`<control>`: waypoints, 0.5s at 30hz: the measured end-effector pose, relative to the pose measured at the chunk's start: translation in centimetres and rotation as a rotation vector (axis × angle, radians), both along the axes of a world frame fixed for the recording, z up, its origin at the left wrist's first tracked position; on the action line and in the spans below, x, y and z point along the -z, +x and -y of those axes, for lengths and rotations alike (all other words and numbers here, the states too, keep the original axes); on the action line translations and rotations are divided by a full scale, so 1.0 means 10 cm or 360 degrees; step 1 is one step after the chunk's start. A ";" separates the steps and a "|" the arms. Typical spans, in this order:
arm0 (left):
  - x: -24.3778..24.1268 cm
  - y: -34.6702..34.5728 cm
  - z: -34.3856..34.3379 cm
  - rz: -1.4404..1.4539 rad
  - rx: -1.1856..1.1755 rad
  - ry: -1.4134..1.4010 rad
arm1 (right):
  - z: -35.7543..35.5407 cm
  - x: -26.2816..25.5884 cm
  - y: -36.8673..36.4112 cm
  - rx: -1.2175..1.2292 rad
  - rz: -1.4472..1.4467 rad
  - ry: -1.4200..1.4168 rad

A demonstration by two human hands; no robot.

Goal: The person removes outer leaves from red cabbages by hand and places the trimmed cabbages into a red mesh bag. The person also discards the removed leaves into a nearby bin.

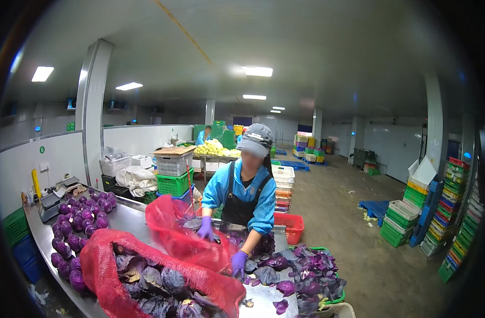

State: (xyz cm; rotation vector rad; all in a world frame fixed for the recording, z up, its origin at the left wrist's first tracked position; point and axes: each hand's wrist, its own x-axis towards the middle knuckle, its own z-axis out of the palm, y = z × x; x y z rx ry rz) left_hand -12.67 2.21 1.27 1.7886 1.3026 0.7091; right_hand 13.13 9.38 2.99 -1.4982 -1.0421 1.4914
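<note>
Neither of my hands is in view. Before me lies a large red mesh sack point(107, 262), its mouth spread wide around red cabbages with dull outer leaves point(172, 280). Trimmed, glossy red cabbages point(77, 222) are heaped on the left of the steel table point(125, 222). Across the table a co-worker point(242, 190) in purple gloves bends over a second red mesh sack point(186, 238). One gloved hand rests at that sack, the other touches the table beside loose leaves point(268, 274).
Cabbage leaves fill a green crate point(340, 296) at the table's right end. A red crate point(293, 228) stands behind it. A scale point(50, 206) sits at the left edge. Stacked crates point(399, 222) and a blue pallet point(374, 208) occupy the right floor.
</note>
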 end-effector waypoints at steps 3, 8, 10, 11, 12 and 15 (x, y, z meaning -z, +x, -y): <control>0.04 0.05 -0.10 -0.0020 0.0018 -0.0011 | 0.00 0.04 0.03 0.0017 0.0014 -0.0011; 0.19 0.07 -0.02 -0.0129 -0.0016 -0.0043 | 0.29 0.37 0.08 -0.0055 -0.0073 -0.0021; 0.41 0.14 0.01 -0.0163 -0.0017 -0.0230 | 0.50 0.60 -0.03 -0.0143 -0.0049 -0.0020; 0.65 0.22 0.00 0.0177 -0.0032 -0.0351 | 0.66 0.69 -0.09 -0.0162 0.0011 0.0027; 0.59 0.28 0.04 0.0500 -0.0274 -0.0495 | 0.72 0.40 -0.20 -0.0014 -0.0870 -0.0344; 0.54 0.31 0.06 0.0213 -0.0066 0.0045 | 0.93 0.91 -0.21 0.0072 -0.0397 -0.0143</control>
